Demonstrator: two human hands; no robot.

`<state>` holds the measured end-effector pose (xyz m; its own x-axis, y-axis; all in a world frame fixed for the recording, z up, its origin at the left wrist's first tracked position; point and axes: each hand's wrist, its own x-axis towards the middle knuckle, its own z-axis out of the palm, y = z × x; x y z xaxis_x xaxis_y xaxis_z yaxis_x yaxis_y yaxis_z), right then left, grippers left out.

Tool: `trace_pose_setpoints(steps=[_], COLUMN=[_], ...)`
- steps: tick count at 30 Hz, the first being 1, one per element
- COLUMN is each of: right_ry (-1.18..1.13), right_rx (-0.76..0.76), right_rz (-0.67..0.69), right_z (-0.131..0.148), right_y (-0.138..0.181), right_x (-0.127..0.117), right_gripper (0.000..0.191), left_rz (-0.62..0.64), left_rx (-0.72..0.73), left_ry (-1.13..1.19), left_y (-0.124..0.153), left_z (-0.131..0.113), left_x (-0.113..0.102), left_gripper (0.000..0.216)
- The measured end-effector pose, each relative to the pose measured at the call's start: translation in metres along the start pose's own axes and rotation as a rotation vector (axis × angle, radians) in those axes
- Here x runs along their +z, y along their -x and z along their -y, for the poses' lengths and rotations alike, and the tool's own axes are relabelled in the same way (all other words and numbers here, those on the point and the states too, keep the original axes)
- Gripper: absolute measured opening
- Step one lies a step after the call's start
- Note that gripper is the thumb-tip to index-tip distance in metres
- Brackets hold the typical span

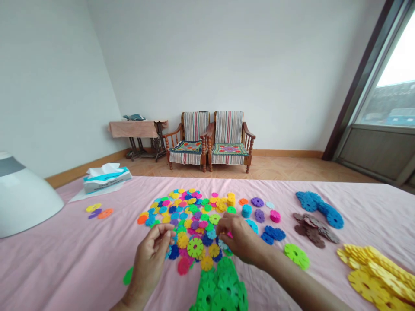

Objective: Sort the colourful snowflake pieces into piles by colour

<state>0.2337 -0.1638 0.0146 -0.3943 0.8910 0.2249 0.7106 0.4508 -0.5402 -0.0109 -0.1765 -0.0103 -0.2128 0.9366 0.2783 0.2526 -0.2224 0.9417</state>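
A mixed heap of colourful notched plastic discs (195, 247) lies in the middle of the pink cloth (90, 259). At its left edge my left hand (151, 252) hovers with thumb and index finger pinched together; whatever is between them, if anything, is too small to name. My right hand (238, 237) reaches over the heap's right side, fingers curled downward and closed, their tips partly hidden among the discs. Large green discs (223, 287) are bunched nearest me, below the heap. Just right of my right hand are a light-blue stack (246, 211), dark-blue discs (273, 234) and a pink stack (275, 216).
Further right lie blue discs (319, 207), brown discs (313, 233), a lime disc (297, 255) and yellow discs (369, 285). A tissue box (106, 180) and a white rounded object (27, 203) stand at left. Two wooden chairs (228, 149) are beyond the cloth's far edge.
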Motion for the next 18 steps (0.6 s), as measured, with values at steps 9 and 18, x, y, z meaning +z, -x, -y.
trace_pose_setpoints(steps=[9, 18], right_ry=[0.129, 0.183], right_rx=[0.116, 0.173], right_rz=[0.022, 0.081], right_z=[0.007, 0.007], right_y=[0.009, -0.009], right_x=[0.001, 0.006], right_gripper=[0.014, 0.017], left_rz=[0.003, 0.034], left_rx=[0.002, 0.032], left_ry=[-0.016, -0.025], left_y=[0.001, 0.001], left_z=[-0.005, 0.000], left_x=[0.002, 0.000], left_gripper=[0.033, 0.029])
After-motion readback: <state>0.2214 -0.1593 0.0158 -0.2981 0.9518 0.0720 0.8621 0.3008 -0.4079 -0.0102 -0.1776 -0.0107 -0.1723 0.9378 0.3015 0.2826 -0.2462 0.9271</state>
